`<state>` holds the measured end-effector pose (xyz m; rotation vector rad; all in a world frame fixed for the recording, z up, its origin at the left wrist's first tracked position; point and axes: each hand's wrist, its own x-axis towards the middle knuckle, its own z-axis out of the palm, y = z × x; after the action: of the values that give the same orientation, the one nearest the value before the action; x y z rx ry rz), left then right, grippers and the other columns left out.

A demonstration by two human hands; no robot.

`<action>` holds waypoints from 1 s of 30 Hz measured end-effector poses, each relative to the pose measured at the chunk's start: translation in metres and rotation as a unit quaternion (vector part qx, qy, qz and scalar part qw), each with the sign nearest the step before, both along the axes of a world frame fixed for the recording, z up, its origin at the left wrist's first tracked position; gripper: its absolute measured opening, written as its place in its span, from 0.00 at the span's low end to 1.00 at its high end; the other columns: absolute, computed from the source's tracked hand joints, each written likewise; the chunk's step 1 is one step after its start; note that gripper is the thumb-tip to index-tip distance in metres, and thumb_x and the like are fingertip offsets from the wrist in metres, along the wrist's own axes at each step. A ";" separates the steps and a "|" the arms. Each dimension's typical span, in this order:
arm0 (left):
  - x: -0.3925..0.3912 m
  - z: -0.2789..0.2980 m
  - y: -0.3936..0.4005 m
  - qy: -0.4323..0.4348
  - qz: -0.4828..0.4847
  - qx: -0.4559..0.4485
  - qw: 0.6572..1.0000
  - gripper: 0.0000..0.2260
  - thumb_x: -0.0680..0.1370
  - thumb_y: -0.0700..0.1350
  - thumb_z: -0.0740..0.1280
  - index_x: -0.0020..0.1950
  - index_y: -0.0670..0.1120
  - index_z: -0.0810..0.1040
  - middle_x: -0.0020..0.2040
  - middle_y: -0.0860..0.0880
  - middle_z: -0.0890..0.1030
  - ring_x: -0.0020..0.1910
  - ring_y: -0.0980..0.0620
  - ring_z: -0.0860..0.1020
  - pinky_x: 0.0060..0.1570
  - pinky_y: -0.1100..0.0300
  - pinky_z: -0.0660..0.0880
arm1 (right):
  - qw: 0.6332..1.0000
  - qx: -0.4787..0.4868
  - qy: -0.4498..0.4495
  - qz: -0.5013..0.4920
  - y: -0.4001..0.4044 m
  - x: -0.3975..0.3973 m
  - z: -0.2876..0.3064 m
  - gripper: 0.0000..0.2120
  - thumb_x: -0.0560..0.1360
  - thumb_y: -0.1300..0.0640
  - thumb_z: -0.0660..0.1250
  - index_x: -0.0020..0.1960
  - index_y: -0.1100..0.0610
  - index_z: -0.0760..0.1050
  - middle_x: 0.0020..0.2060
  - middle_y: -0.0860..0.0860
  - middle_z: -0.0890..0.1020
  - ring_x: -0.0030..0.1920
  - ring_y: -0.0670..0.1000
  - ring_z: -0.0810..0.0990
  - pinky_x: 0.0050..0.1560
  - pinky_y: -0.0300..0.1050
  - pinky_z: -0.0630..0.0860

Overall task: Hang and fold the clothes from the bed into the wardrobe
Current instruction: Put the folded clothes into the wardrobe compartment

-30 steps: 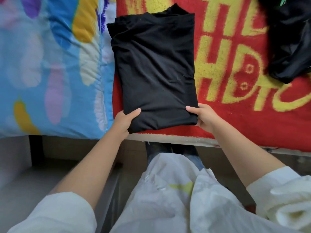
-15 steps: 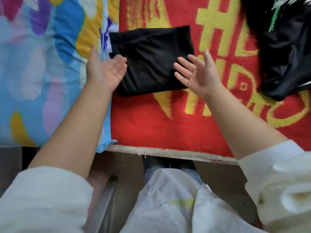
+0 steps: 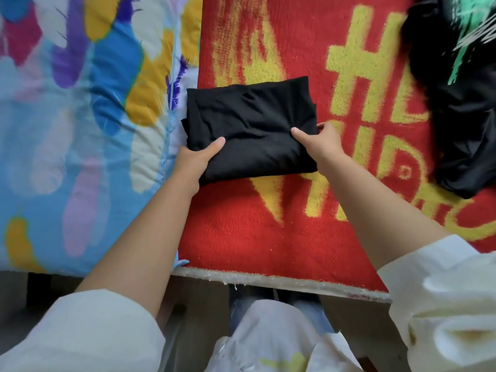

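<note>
A folded black garment (image 3: 252, 124) lies on the red blanket with yellow letters (image 3: 268, 232), close to the quilt's edge. My left hand (image 3: 196, 159) grips its near left corner, thumb on top and fingers tucked under the cloth. My right hand (image 3: 319, 142) grips the near right edge the same way, thumb lying over the fabric. Both forearms reach out from rolled-up white sleeves.
A crumpled black garment with a green and white print (image 3: 461, 98) lies on the blanket at the far right. A colourful quilt (image 3: 80, 130) covers the bed on the left. The bed's front edge (image 3: 268, 280) runs just before my legs.
The long black garment has been folded in half away from me into a short bundle. My hands, open above it half a second ago, now grip its near corners.
</note>
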<state>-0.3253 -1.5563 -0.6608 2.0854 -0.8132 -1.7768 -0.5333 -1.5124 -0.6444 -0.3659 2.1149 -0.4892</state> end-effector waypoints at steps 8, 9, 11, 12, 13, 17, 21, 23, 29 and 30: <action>0.018 0.019 0.052 0.176 0.057 0.184 0.965 0.02 0.73 0.36 0.67 0.43 0.42 0.77 0.30 0.50 0.83 0.28 0.56 0.81 0.28 0.67 0.77 | 0.956 0.047 -0.277 -0.079 0.064 -0.008 0.021 0.15 0.73 0.66 0.66 0.59 0.62 0.73 0.39 0.50 0.83 0.38 0.49 0.81 0.37 0.39 0.77; 0.020 0.023 0.067 0.191 0.055 0.184 0.963 0.07 0.69 0.35 0.70 0.45 0.42 0.77 0.32 0.49 0.83 0.30 0.55 0.81 0.30 0.66 0.77 | 0.950 0.050 -0.295 -0.093 0.079 -0.008 0.024 0.13 0.73 0.66 0.65 0.58 0.61 0.74 0.36 0.50 0.83 0.35 0.48 0.82 0.34 0.37 0.77; 0.024 0.029 0.096 0.202 0.043 0.178 0.962 0.16 0.62 0.37 0.70 0.50 0.43 0.77 0.38 0.49 0.84 0.35 0.53 0.82 0.33 0.64 0.78 | 0.937 0.057 -0.325 -0.117 0.110 -0.007 0.029 0.11 0.74 0.67 0.63 0.55 0.58 0.73 0.39 0.51 0.83 0.36 0.49 0.82 0.31 0.37 0.77; 0.026 0.036 0.111 0.202 0.038 0.170 0.964 0.21 0.61 0.38 0.69 0.53 0.43 0.77 0.41 0.49 0.84 0.38 0.53 0.82 0.35 0.64 0.78 | 0.932 0.062 -0.338 -0.114 0.124 -0.006 0.034 0.11 0.75 0.67 0.62 0.55 0.58 0.73 0.42 0.52 0.82 0.39 0.51 0.82 0.33 0.40 0.78; 0.028 0.044 0.126 0.204 0.032 0.161 0.965 0.24 0.60 0.38 0.69 0.56 0.43 0.75 0.43 0.49 0.83 0.41 0.52 0.81 0.36 0.63 0.78 | 0.929 0.063 -0.350 -0.103 0.137 -0.006 0.039 0.11 0.75 0.67 0.62 0.55 0.57 0.73 0.45 0.53 0.81 0.42 0.52 0.81 0.36 0.43 0.77; 0.035 0.082 0.186 0.216 0.062 0.127 0.966 0.20 0.60 0.34 0.67 0.51 0.45 0.75 0.38 0.53 0.84 0.37 0.57 0.82 0.35 0.64 0.78 | 0.927 0.053 -0.372 -0.009 0.163 -0.010 0.067 0.14 0.75 0.71 0.59 0.54 0.55 0.72 0.50 0.53 0.79 0.46 0.53 0.79 0.41 0.47 0.75; 0.048 0.127 0.235 0.226 0.190 0.075 0.953 0.12 0.66 0.36 0.69 0.48 0.44 0.76 0.36 0.51 0.84 0.34 0.56 0.82 0.34 0.63 0.79 | 0.914 0.019 -0.391 0.109 0.155 -0.003 0.104 0.19 0.74 0.73 0.59 0.56 0.52 0.71 0.52 0.52 0.78 0.48 0.53 0.79 0.43 0.47 0.76; 0.060 0.158 0.260 0.219 0.265 0.026 0.939 0.06 0.74 0.37 0.66 0.49 0.44 0.76 0.36 0.50 0.84 0.35 0.54 0.82 0.37 0.61 0.80 | 0.896 -0.002 -0.410 0.170 0.151 0.012 0.131 0.17 0.74 0.72 0.58 0.53 0.52 0.72 0.48 0.52 0.80 0.45 0.53 0.80 0.39 0.45 0.79; 0.109 0.251 0.355 0.131 0.399 -0.071 0.905 0.11 0.76 0.38 0.63 0.59 0.43 0.73 0.45 0.45 0.80 0.46 0.47 0.77 0.48 0.54 0.73 | 0.835 -0.039 -0.457 0.304 0.178 0.098 0.214 0.09 0.76 0.65 0.59 0.51 0.53 0.73 0.36 0.47 0.85 0.37 0.47 0.83 0.36 0.40 0.80; 0.115 0.264 0.373 0.122 0.423 -0.084 0.894 0.12 0.76 0.38 0.63 0.60 0.43 0.72 0.46 0.45 0.80 0.45 0.47 0.77 0.46 0.55 0.73 | 0.825 -0.043 -0.458 0.328 0.188 0.112 0.224 0.09 0.77 0.65 0.59 0.50 0.54 0.73 0.35 0.47 0.84 0.35 0.46 0.83 0.35 0.38 0.79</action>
<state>-0.2100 -1.1836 -0.3971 1.6523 0.0469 -1.3516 -0.4211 -1.3240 -0.4206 -0.7062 0.9389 -0.2544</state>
